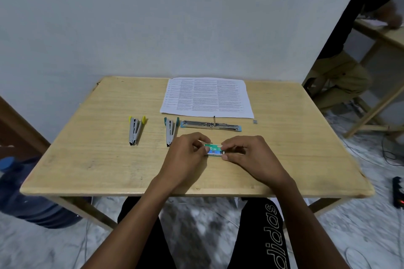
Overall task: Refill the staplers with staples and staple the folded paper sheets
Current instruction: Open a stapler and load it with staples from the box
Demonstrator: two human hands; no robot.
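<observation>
Both hands pinch staple box [214, 149] ends: left hand [185, 157], right hand [251, 155] | likely opening it | blue stapler [211, 125] lies unfolded for loading

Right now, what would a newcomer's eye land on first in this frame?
Both hands meet near the front middle of the table: the left hand and right hand pinch a small green staple box between them. Just beyond lie the yellow stapler at left, the teal stapler and the opened stapler laid out flat, with a printed sheet at the far edge.
</observation>
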